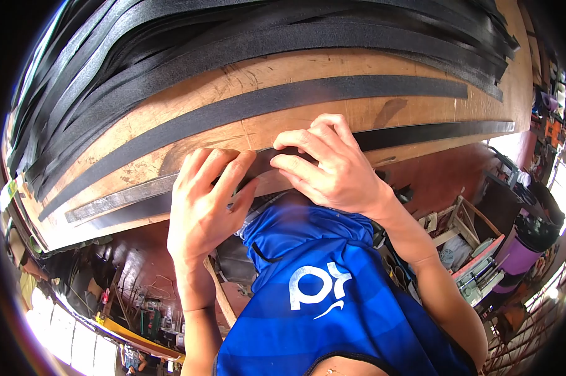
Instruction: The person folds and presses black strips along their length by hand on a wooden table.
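Close to the table's near edge, my left hand (204,200) has its fingers curled over a long dark strip, thumb and fingertips bent toward each other. My right hand (330,164) is just right of it, thumb and index finger pinched on the same black strip (439,133). The short stretch of strip between the hands looks dark and partly hidden by fingers. Left of my left hand, a grey, shiny flat bar (123,199) runs along the edge, with a dark band beside it. Farther in, a single black strip (245,106) lies flat, touched by neither hand.
A large heap of black strips (283,41) covers the far side of the wooden table (233,78). Below the near edge are a wooden frame (461,225) and a purple container (514,254) on the right. Clutter covers the floor at left.
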Available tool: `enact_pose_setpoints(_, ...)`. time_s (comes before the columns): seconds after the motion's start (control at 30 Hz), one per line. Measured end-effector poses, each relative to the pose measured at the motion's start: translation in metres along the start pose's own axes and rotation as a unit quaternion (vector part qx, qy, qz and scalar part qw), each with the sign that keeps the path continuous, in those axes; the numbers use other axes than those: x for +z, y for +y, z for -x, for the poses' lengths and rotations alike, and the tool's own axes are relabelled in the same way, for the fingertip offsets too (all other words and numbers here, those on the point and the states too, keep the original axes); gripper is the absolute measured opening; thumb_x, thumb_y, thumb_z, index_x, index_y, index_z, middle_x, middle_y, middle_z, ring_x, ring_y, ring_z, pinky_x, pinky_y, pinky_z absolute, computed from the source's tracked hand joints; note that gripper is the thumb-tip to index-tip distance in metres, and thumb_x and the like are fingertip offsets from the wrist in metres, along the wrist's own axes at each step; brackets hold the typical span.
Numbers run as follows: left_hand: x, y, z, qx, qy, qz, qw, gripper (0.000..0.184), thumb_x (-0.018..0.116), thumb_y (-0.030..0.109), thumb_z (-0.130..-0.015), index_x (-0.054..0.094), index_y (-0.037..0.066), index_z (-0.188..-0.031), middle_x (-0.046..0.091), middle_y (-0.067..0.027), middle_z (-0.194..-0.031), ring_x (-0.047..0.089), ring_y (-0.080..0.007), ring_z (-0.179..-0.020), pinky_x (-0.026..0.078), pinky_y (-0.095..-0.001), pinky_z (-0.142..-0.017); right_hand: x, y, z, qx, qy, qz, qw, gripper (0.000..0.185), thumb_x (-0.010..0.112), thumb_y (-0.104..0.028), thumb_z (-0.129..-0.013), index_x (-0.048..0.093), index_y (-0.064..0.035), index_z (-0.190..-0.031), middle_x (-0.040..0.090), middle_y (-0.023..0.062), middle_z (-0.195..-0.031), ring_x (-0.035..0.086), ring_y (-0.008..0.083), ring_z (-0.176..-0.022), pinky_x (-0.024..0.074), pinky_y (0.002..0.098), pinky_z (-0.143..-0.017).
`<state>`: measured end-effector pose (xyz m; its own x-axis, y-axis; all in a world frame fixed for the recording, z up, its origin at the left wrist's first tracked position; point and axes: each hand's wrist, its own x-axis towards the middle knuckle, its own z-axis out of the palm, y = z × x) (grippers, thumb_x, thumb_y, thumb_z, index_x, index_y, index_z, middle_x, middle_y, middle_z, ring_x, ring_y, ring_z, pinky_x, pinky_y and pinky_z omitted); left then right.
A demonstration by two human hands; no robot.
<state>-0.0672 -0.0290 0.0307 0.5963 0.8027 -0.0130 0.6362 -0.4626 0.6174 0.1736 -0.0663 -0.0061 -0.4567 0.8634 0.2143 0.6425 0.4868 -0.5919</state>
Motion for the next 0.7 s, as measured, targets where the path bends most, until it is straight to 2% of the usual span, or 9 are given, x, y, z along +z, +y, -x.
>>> enact_pose_setpoints(0.1,0.004,-0.003,0.003,0.006,0.005,0.0,1.0,0.049,0.088,0.007,-0.074,0.073,0.007,-0.121,0.07,-0.0092,-0.105,0.064,-0.032,-0.093,0.055,-0.0443,-0.085,0.003,-0.001,-0.002,0.0,-0.006,0.0,1.0,0.018,0.074,-0.018,-0.09,0.076,-0.0094,-0.106,0.066,0.0049,-0.118,0.064,0.0248,-0.102,0.0463,0.0458,-0.102)
enact_pose_setpoints(0.5,0.003,0.001,0.0,0.009,-0.01,-0.015,1.0,0.046,0.086,0.007,-0.076,0.07,0.006,-0.119,0.067,-0.0089,-0.105,0.064,-0.0315,-0.097,0.054,-0.0449,-0.088,0.009,-0.001,-0.004,-0.005,0.002,-0.015,1.0,0.023,0.078,-0.016,-0.084,0.075,-0.0094,-0.106,0.067,0.0064,-0.12,0.065,0.0254,-0.107,0.0451,0.0479,-0.106)
enact_pose_setpoints(0.6,0.003,0.002,0.0,-0.005,-0.022,-0.019,1.0,0.046,0.085,0.006,-0.077,0.07,0.005,-0.12,0.067,-0.0097,-0.107,0.064,-0.0325,-0.099,0.055,-0.0455,-0.09,0.012,0.003,-0.003,-0.006,0.011,-0.031,0.999,0.025,0.081,-0.016,-0.082,0.075,-0.0098,-0.106,0.067,0.0049,-0.12,0.064,0.025,-0.108,0.0442,0.0476,-0.106)
enact_pose_setpoints(0.67,0.002,0.002,0.001,-0.007,-0.02,-0.008,1.0,0.046,0.085,0.006,-0.076,0.07,0.005,-0.12,0.067,-0.01,-0.11,0.065,-0.0329,-0.101,0.055,-0.0457,-0.09,0.014,0.007,-0.003,0.003,0.028,-0.073,0.997,0.027,0.085,-0.01,-0.078,0.077,-0.0137,-0.103,0.068,-0.002,-0.119,0.06,0.0225,-0.1,0.0445,0.0423,-0.099)
enact_pose_setpoints(0.7,0.002,0.002,0.001,-0.01,-0.019,0.005,1.0,0.046,0.085,0.006,-0.076,0.07,0.005,-0.12,0.068,-0.0104,-0.112,0.065,-0.0333,-0.102,0.055,-0.0459,-0.091,0.016,0.008,-0.004,0.005,0.031,-0.068,0.997,0.027,0.085,-0.01,-0.078,0.077,-0.0137,-0.103,0.068,-0.002,-0.119,0.06,0.0225,-0.1,0.0445,0.0423,-0.099)
